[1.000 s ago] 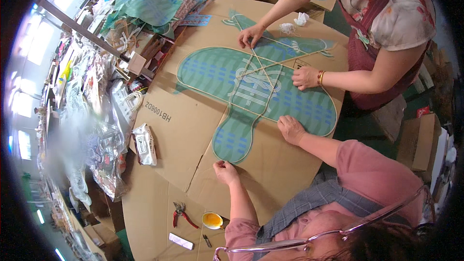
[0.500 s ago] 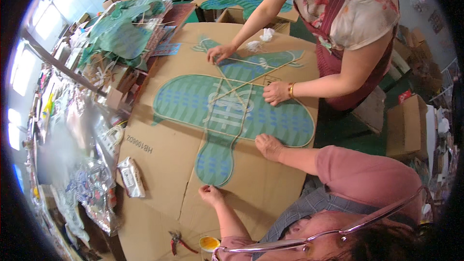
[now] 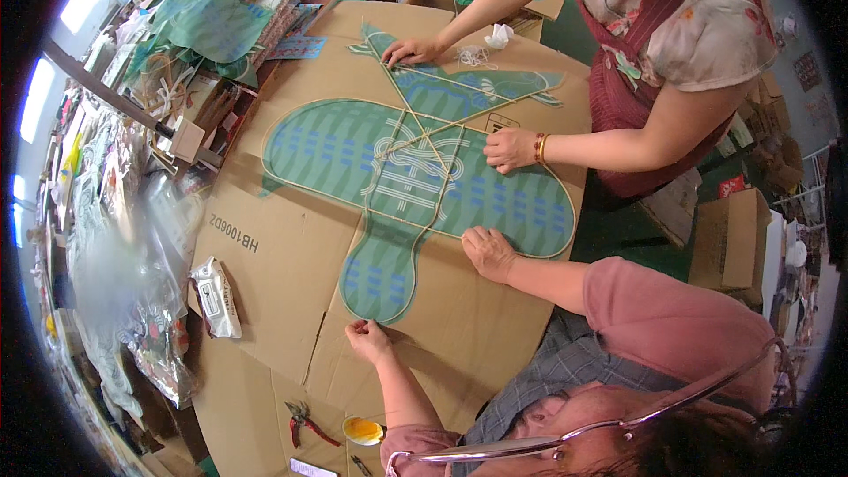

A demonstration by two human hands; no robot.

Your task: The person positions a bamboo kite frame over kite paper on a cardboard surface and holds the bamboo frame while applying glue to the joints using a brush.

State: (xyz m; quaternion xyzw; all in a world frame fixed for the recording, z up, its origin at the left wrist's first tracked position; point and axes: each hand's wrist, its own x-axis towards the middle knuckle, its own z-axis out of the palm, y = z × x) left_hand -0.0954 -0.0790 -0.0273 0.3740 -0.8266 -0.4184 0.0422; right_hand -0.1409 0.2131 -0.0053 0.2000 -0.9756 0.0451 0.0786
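A green kite (image 3: 309,159) with blue marks and a thin stick frame lies flat on a cardboard-topped table. Its rounded tail (image 3: 375,278) points toward me. At the tail's end, my left hand (image 3: 369,342) is closed, fingertips pinched at the rim. My right hand (image 3: 490,254) has its fingers curled at the near edge of the right wing. Across the table a co-worker's one hand (image 3: 411,51) touches the sticks near the forked far end. That person's other hand (image 3: 510,150), below a bracelet, rests on the wing's far edge.
Red-handled pliers (image 3: 307,424) and a dish of yellow stuff (image 3: 363,430) sit at the near edge. A white packet (image 3: 215,298) lies on the left. More green kite pieces (image 3: 216,26) are heaped at the far left. Cardboard boxes (image 3: 729,238) stand at the right.
The view has shifted, bringing a white strip and a small dark tool into sight at the near edge. Both my hands keep their places at the kite's edge.
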